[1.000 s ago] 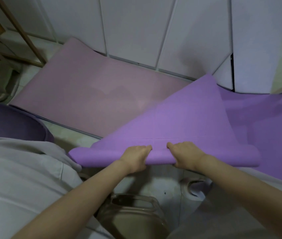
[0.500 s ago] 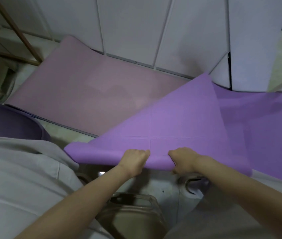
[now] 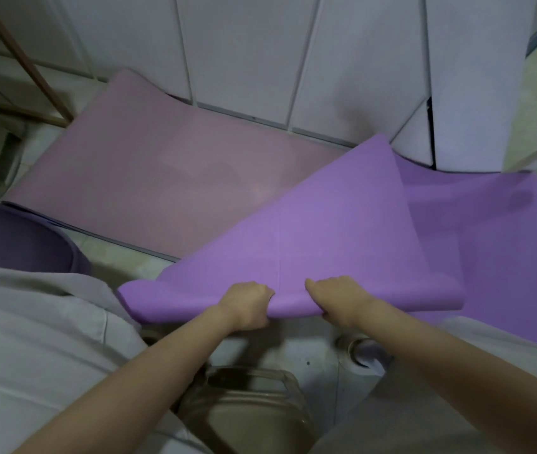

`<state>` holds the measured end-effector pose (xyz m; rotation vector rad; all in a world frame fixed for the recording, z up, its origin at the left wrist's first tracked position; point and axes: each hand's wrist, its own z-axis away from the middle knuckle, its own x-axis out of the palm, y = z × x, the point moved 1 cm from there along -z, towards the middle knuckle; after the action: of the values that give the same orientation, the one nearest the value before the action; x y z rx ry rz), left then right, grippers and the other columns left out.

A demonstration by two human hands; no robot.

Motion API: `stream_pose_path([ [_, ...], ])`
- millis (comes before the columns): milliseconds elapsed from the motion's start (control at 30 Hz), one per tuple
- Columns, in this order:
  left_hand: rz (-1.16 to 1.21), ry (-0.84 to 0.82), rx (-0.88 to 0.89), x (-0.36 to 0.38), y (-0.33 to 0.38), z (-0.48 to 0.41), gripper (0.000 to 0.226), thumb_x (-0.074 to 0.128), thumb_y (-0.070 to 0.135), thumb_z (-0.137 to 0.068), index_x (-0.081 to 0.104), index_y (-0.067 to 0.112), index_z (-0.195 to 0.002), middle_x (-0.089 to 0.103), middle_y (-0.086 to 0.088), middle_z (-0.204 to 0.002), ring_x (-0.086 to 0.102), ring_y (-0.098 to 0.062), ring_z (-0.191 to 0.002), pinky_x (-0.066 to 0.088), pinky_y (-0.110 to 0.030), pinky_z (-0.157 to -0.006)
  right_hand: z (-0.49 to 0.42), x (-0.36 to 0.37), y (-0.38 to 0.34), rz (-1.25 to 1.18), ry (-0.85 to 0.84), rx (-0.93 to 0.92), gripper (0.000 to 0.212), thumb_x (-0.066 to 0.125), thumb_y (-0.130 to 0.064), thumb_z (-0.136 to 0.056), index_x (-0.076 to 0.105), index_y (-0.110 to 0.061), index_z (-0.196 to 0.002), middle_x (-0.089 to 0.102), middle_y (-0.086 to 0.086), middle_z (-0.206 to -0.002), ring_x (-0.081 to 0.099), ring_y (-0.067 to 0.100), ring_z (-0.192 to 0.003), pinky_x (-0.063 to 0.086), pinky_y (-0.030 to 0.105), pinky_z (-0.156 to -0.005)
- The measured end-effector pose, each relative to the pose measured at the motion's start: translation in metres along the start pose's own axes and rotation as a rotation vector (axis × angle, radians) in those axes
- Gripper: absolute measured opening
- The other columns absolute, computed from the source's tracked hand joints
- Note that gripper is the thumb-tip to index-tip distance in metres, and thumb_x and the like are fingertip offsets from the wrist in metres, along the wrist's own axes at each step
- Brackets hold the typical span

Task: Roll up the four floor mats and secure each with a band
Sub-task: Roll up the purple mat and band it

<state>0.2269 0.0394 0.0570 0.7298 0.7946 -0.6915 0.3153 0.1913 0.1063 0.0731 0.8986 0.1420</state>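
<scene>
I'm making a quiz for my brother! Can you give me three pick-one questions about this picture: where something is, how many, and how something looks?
1. Where is the pink mat? A) on the floor along the white doors B) on a chair C) on a hook
2. How many hands hold the purple mat? A) none B) one C) two
3. How is the purple mat's near edge? A) flat B) curled over C) tied with a band

1 A: it lies spread below the doors. 2 C: the left hand and right hand both grip it. 3 B: the edge bends over in their grip.
</scene>
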Motion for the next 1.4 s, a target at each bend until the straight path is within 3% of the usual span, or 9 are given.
stream_pose_path([
  [200,0.011,-0.023,-0.016,-0.005,0.004,-0.001,0.026,0.059,0.028,-0.079,0.063,0.017,-0.102,0.066,-0.010,-0.108,0.061,-0.031,-0.100,0.046,-0.033,-0.079,0.001,0.000,-0.002,0.035,0.044,-0.012,0.030,0.047,-0.020,-0.090,0.051,-0.009,-0.118,0.060,0.013,-0.120,0.059,0.033,-0.107,0.043,0.037,-0.083],
  [300,-0.162,0.174,0.001,0.002,0.007,0.003,0.039,0.067,0.025,-0.074,0.054,0.014,-0.110,0.058,-0.008,-0.111,0.054,-0.029,-0.105,0.039,-0.035,-0.087,-0.003,0.002,0.001,-0.060,0.007,0.035,0.032,0.050,-0.021,-0.088,0.054,-0.010,-0.118,0.060,0.014,-0.121,0.058,0.033,-0.108,0.044,0.036,-0.085],
  [467,-0.247,0.380,0.000,0.017,0.015,0.006,0.072,0.082,0.007,-0.024,0.048,0.015,-0.087,0.056,-0.003,-0.067,0.056,-0.023,-0.059,0.044,-0.026,-0.057,-0.012,-0.005,0.011,-0.293,-0.099,0.001,0.030,0.058,-0.019,-0.080,0.063,-0.011,-0.108,0.066,0.013,-0.111,0.062,0.030,-0.099,0.044,0.027,-0.073],
  [633,-0.201,0.196,-0.020,0.009,0.008,-0.004,0.041,0.050,0.004,-0.084,0.041,0.009,-0.124,0.061,-0.012,-0.113,0.057,-0.034,-0.105,0.038,-0.036,-0.081,-0.009,-0.009,0.014,-0.220,-0.137,0.071,0.045,0.070,-0.036,-0.074,0.059,-0.016,-0.113,0.065,0.008,-0.113,0.061,0.027,-0.101,0.044,0.028,-0.077],
  [800,-0.097,0.060,-0.064,0.003,-0.008,-0.009,0.044,0.048,0.011,-0.089,0.040,0.012,-0.133,0.057,-0.014,-0.125,0.053,-0.033,-0.115,0.041,-0.037,-0.089,-0.006,-0.001,-0.012,0.056,0.388,0.154,0.049,0.083,-0.014,-0.021,0.063,-0.010,-0.066,0.056,0.006,-0.056,0.056,0.024,-0.050,0.049,0.028,-0.056],
  [867,-0.036,-0.017,-0.026,-0.001,-0.015,-0.010,0.037,0.053,0.014,-0.088,0.048,0.013,-0.125,0.057,-0.013,-0.125,0.053,-0.032,-0.115,0.041,-0.035,-0.089,-0.008,0.007,-0.017,0.063,0.408,0.124,0.056,0.080,-0.008,-0.022,0.056,-0.009,-0.072,0.053,0.007,-0.057,0.055,0.024,-0.051,0.053,0.031,-0.063],
  [1000,0.121,-0.226,0.101,-0.008,-0.022,-0.011,0.040,0.070,0.017,-0.079,0.056,0.011,-0.116,0.060,-0.012,-0.121,0.056,-0.030,-0.111,0.041,-0.027,-0.085,-0.010,0.015,-0.018,-0.061,0.266,0.088,0.070,0.089,-0.030,-0.007,0.059,-0.011,-0.068,0.055,0.005,-0.052,0.054,0.021,-0.040,0.039,0.020,-0.040],
  [1167,0.065,-0.053,0.011,0.005,-0.023,-0.006,0.043,0.064,0.025,-0.082,0.049,0.017,-0.121,0.056,-0.008,-0.124,0.051,-0.027,-0.116,0.035,-0.033,-0.093,-0.012,0.005,-0.011,-0.024,0.116,0.056,0.045,0.055,-0.022,-0.088,0.042,-0.006,-0.128,0.059,0.013,-0.120,0.058,0.031,-0.108,0.043,0.037,-0.082],
  [1400,-0.061,0.331,-0.138,0.017,-0.021,0.006,0.049,0.071,0.006,-0.059,0.058,0.014,-0.106,0.059,-0.006,-0.094,0.061,-0.030,-0.090,0.042,-0.037,-0.088,-0.025,-0.017,-0.001,-0.021,0.082,0.022,0.031,0.048,-0.023,-0.091,0.048,-0.011,-0.120,0.059,0.014,-0.122,0.056,0.031,-0.112,0.042,0.036,-0.086],
])
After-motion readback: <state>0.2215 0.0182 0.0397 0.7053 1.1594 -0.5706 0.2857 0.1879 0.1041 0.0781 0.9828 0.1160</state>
